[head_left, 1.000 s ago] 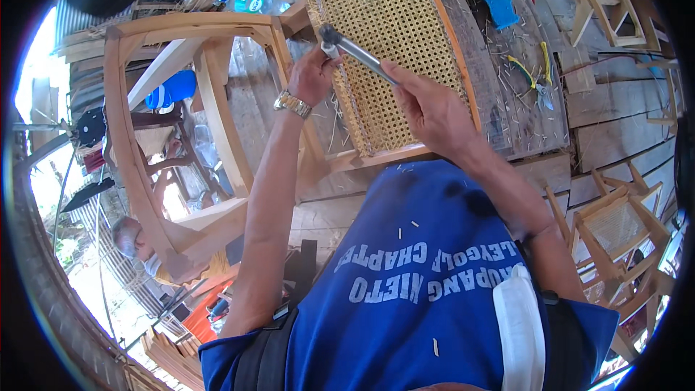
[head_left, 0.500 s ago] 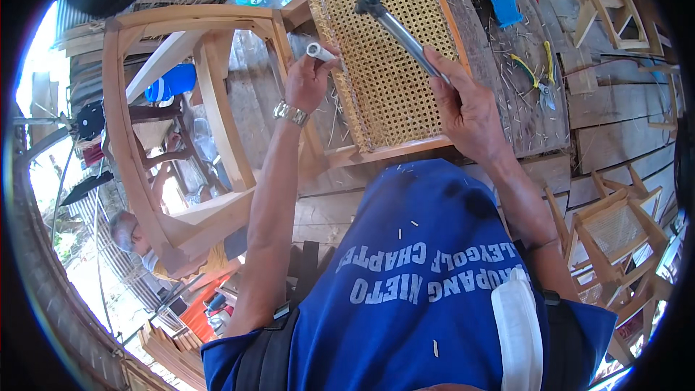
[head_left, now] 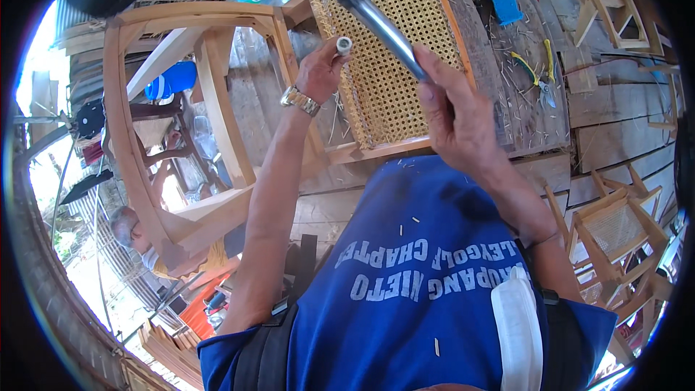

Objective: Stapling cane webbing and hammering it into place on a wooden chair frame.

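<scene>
right hand [head_left: 452, 112]: closed around the metal handle of a hammer [head_left: 376, 18], head raised up-left | left hand [head_left: 318, 72]: pinches a short whitish peg-like tool [head_left: 343, 45], upright at the left edge of the cane-woven frame [head_left: 394, 51] | hammer head just above the tool, handle slanting down-right | wooden chair frame [head_left: 181, 123] at left.

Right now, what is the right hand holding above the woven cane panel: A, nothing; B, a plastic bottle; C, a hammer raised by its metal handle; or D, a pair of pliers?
C: the right hand grips the metal handle of a hammer, its dark head lifted over the woven cane panel.
</scene>
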The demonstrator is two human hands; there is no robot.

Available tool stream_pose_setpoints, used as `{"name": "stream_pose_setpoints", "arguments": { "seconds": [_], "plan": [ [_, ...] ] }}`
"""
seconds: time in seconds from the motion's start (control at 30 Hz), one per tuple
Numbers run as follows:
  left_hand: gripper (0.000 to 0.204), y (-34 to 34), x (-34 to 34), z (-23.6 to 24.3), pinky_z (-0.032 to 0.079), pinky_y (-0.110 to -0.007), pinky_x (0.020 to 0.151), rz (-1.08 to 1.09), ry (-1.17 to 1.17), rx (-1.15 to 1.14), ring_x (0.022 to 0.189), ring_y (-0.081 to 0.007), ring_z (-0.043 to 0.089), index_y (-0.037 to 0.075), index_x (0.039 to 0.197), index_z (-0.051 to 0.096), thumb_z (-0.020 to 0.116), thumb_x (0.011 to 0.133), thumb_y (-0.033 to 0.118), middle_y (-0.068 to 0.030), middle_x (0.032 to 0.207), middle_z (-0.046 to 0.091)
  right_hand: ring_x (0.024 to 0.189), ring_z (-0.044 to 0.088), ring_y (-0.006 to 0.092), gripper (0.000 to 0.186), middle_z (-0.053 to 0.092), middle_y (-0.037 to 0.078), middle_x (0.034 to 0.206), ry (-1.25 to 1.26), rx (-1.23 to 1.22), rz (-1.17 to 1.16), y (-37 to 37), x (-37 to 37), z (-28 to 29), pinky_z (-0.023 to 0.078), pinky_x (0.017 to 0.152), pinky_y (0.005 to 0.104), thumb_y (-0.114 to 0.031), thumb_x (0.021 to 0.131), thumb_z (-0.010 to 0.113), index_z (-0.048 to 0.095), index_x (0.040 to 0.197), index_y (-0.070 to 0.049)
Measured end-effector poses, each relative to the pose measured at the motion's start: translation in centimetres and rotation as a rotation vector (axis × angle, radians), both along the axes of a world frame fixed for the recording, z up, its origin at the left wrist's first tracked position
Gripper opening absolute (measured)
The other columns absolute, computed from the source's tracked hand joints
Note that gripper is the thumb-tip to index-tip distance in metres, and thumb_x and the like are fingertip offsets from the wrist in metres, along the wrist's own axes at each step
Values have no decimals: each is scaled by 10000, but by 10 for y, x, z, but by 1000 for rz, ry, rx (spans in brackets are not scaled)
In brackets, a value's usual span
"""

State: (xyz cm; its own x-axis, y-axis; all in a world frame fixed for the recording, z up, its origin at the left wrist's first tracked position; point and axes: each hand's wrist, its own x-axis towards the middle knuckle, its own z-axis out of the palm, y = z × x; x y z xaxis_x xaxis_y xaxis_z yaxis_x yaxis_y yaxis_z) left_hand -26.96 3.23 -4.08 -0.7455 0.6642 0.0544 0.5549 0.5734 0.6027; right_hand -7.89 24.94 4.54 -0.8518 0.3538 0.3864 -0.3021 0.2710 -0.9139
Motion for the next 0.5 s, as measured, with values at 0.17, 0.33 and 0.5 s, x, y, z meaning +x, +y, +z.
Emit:
{"name": "stream_pose_setpoints", "arguments": {
  "seconds": [0.17,0.33,0.5],
  "plan": [
    [230,4,-3,7,532,-441,715,2,5,-112,841,-384,678,82,1106,640,710,895,141,-169,915,696,732,650,177,467,681,168,972,-194,175,117,-5,2,-60,510,619,298,-1,964,615,532,1418,-73],
    [219,4,1,7,537,-424,709,17,12,-123,830,-365,687,58,1096,638,703,892,104,-173,912,698,710,640,193,482,684,160,974,-211,288,73,-16,4,-70,517,620,317,1,964,612,529,1428,-99],
    [209,4,3,18,553,-388,734,53,-68,-149,848,-298,720,53,1101,644,685,897,72,-152,906,718,666,563,114,459,689,96,969,-226,152,85,-3,6,-72,480,596,280,-24,985,598,535,1428,-125]
  ]
}}
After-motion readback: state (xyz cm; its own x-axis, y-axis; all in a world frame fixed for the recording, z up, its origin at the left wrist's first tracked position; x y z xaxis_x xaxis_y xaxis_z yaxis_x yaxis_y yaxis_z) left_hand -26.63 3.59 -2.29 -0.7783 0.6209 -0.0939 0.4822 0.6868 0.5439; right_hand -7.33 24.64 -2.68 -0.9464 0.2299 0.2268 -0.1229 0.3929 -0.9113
